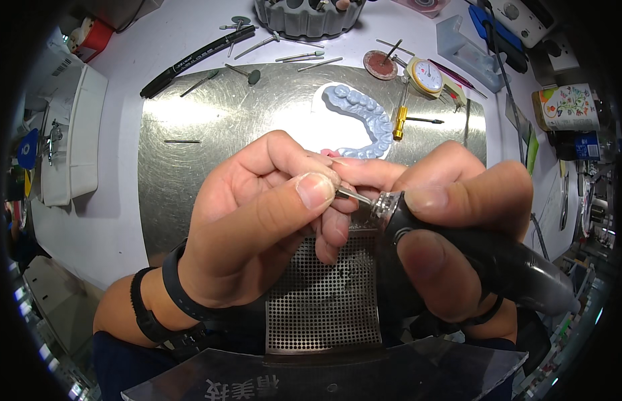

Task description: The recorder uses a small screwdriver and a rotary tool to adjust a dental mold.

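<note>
While the far left is taken up by a white plastic bin (83,144), the real action is over in the middle, above a scratched-up metal plate (167,177). A black marker (198,61) lies slanted across the plate's upper left corner, and a little metal pin (182,141) sits below it, pretty much sideways. Then comes the left hand (247,214), palm side showing, fingers curled in and the thumb up against the forefinger tip. Can't tell whether those two pinch anything, since the thumb covers the spot. A perforated metal grid (324,301) shows under the hands. The thin metal shank (357,196) ends right at that thumb, and a blue-grey dental model (370,120) lies beyond it, arch opening to the left. The shank belongs to a black handpiece (518,274), held above the grid's right side: long axis diagonal, nose up-left at the left hand, back end down-right. The right hand (488,190) clamps it, thumb on the upper side, bent finger underneath, forefinger reaching left to the other hand's fingertips.
</note>
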The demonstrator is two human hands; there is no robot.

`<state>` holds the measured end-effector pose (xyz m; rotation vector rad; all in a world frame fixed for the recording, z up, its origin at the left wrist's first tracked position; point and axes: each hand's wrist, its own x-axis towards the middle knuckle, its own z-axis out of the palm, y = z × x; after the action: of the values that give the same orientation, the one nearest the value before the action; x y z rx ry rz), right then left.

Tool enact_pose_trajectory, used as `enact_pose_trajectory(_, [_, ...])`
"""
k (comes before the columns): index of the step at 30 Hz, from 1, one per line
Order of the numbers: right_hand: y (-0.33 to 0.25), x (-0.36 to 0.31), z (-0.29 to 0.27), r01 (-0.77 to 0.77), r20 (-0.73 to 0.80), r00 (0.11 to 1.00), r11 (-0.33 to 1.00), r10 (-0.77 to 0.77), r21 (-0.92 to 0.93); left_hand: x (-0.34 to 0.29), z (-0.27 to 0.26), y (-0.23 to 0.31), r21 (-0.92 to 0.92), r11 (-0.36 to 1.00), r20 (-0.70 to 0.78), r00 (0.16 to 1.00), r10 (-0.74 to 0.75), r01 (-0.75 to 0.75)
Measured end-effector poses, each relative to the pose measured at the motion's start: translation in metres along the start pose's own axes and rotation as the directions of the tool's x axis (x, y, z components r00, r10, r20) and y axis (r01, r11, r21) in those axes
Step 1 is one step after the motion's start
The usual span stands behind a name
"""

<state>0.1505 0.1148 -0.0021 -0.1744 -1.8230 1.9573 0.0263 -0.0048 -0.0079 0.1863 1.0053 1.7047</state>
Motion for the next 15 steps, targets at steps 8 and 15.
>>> enact_pose_trajectory(8, [-0.004, 0.0, 0.004, -0.065, -0.086, 0.994, 0.998, 0.066, 0.016, 0.0, 0.002, -0.002, 0.009, 1.0, -0.036, 0.999, 0.014, -0.014])
enact_pose_trajectory(15, [-0.003, 0.001, 0.01, -0.052, -0.154, 0.986, 0.993, 0.067, 0.104, -0.001, 0.001, -0.001, 0.023, 0.999, -0.002, 1.0, 0.026, -0.026])
